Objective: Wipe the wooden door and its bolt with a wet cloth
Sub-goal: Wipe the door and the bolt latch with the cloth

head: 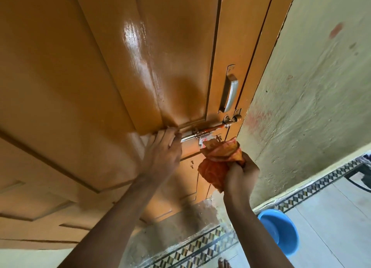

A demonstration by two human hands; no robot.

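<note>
Head view, single frame: wooden door (104, 71), painted glossy orange-brown, fills the upper left and centre, with a bright wet-looking sheen on its raised central panel. Bolt (212, 129), a metal sliding rod stained with orange-red marks, runs across the door near its right edge, its far end sitting in a bracket at the door frame. Metal pull handle (228, 94) is fixed upright just above the bolt, close to the same edge. Left hand (162, 149) rests against the door with its fingers together and curled over the left end of the bolt rod, gripping it. Right hand (240, 176) is below and right of the bolt, fingers closed tight around a bunched orange patterned cloth (217, 160); the upper folds of the cloth reach up to the bolt's mounting plate, and contact there cannot be confirmed. Plastered wall (313, 99), pale green with reddish smudges, borders the door on the right. Blue plastic basin (281, 231) stands on the tiled floor (331, 217) at lower right, near the base of the wall, well apart from both hands. Patterned tile border (313, 184) runs along the foot of the wall. Toes (224, 263) are visible at the bottom edge.
</note>
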